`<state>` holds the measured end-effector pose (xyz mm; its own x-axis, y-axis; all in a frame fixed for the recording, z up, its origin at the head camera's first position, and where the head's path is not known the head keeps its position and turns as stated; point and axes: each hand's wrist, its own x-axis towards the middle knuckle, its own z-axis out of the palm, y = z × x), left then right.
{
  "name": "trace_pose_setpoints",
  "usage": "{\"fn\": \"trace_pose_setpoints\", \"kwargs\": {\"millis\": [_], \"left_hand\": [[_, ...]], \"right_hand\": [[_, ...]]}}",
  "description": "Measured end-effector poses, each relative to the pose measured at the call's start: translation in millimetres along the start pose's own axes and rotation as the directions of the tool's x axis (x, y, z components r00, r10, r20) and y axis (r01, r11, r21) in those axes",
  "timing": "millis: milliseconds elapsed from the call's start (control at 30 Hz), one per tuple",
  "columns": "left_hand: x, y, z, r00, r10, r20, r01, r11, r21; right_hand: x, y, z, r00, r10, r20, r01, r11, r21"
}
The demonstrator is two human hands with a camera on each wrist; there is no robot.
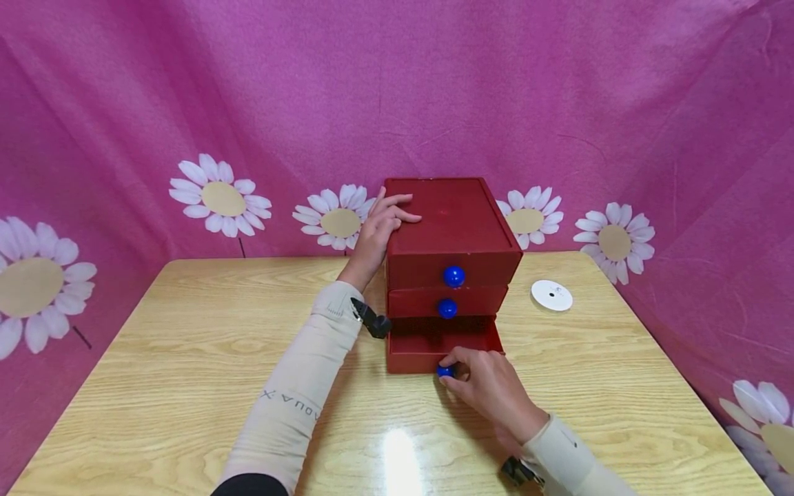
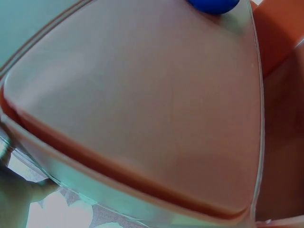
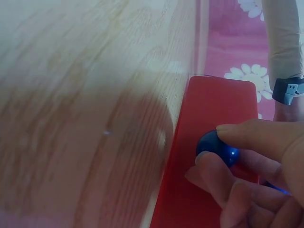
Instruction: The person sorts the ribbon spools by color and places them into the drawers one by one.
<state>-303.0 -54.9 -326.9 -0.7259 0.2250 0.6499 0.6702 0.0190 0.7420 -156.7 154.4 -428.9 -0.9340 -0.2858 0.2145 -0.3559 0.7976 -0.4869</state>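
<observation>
A red three-drawer cabinet (image 1: 446,213) stands toward the back of the table, its bottom drawer (image 1: 409,363) pulled partly out and the upper two closed. My right hand (image 1: 490,386) pinches the round blue knob (image 3: 209,145) of that bottom drawer between thumb and fingers. On the cabinet's top left edge rests my left hand (image 1: 378,231), fingers spread over the top and the palm at the side. Blue knobs also sit on the top drawer (image 1: 454,276) and middle drawer (image 1: 447,308). The part of the open drawer's inside that shows is bare red plastic.
A white disc (image 1: 551,295) with a small dark centre hole lies on the table right of the cabinet. Behind the wooden table (image 1: 205,358) hangs a pink cloth (image 1: 310,89) printed with daisies. Dark wrist mounts (image 1: 372,320) sit over both pale sleeves.
</observation>
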Motion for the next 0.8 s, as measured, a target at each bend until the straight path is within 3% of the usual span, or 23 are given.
{"fn": "trace_pose_setpoints", "kwargs": {"millis": [333, 667, 800], "left_hand": [[0.6, -2.8, 0.9, 1.000, 0.008, -0.005, -0.008, 1.000, -0.008], [0.5, 0.2, 1.2, 1.000, -0.007, -0.007, 0.007, 1.000, -0.016], [0.7, 1.0, 1.0, 1.000, -0.015, -0.002, 0.015, 1.000, -0.017]], "right_hand": [[-3.7, -2.1, 0.5, 1.000, 0.008, -0.001, -0.008, 1.000, 0.002], [-8.6, -2.1, -0.2, 0.999, -0.044, -0.006, 0.044, 0.999, 0.023], [-10.2, -4.3, -1.1, 1.000, -0.022, 0.017, 0.021, 0.999, 0.027]]}}
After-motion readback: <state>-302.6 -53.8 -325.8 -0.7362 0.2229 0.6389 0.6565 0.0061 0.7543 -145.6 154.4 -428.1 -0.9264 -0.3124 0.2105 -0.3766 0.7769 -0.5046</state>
